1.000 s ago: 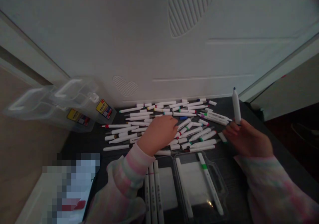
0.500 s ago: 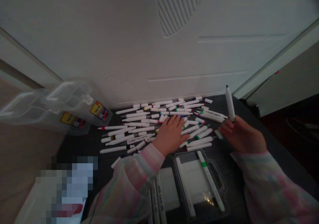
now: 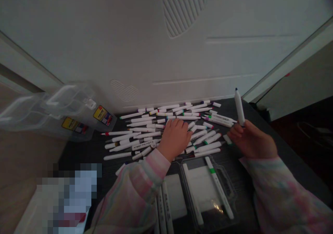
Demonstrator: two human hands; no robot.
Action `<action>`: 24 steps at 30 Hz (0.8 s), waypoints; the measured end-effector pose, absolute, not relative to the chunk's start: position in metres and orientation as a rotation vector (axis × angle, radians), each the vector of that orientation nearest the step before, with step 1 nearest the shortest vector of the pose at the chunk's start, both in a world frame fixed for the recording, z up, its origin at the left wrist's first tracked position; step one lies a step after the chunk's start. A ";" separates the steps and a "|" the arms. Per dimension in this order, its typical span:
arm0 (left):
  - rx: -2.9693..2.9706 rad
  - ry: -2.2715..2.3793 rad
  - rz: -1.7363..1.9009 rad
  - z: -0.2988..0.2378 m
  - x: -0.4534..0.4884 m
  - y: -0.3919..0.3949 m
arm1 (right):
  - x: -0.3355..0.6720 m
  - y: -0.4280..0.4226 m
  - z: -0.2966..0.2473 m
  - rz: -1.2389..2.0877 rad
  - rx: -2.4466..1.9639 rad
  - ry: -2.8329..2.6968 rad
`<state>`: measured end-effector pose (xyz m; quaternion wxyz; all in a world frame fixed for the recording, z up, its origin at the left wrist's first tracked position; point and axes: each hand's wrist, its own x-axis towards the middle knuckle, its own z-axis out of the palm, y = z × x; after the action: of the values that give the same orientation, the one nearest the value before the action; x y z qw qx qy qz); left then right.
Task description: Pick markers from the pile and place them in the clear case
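Observation:
My right hand (image 3: pixel 253 140) pinches a white marker (image 3: pixel 239 107) by its lower end and holds it upright, its uncapped dark blue tip pointing up. Over the middle of a pile of loose white markers (image 3: pixel 145 135) lies my left hand (image 3: pixel 175 137), its fingers curled down among them. The fingertips are hidden, so whatever they grasp does not show. Around it are separate caps and uncapped markers with various coloured tips. Below, a clear plastic case (image 3: pixel 235 192) lies open with several markers in it, one with a green band (image 3: pixel 220 187).
Two clear plastic boxes with yellow labels (image 3: pixel 102 115) stand at the left of the dark table (image 3: pixel 247 178). A white panel with raised hearts (image 3: pixel 125 90) rises directly behind the pile. A loose cap (image 3: pixel 227 139) lies beside my right hand. Something at lower left is pixelated.
The fingers of my left hand, flatter and more spread before, have curled in among the markers. My right hand still holds its marker in nearly the same place.

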<state>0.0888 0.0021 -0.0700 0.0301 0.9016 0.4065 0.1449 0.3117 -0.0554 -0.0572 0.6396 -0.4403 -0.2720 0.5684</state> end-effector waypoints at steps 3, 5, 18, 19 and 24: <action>2.777 1.284 0.454 -0.069 0.088 0.003 | 0.311 -0.056 -0.057 1.295 -1.001 -0.645; 2.772 1.293 0.455 -0.070 0.087 0.003 | 0.311 -0.057 -0.056 1.290 -1.012 -0.655; 2.769 1.320 0.441 -0.074 0.085 0.004 | 0.312 -0.055 -0.057 1.277 -1.049 -0.667; 2.770 1.324 0.443 -0.074 0.085 0.004 | 0.312 -0.055 -0.057 1.277 -1.048 -0.666; 2.766 1.341 0.453 -0.075 0.084 0.005 | 0.310 -0.056 -0.056 1.293 -1.037 -0.626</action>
<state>0.0843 0.0051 -0.0745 0.0170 0.8901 0.4316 0.1457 0.3105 -0.0555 -0.0560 0.6325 -0.4534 -0.2737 0.5653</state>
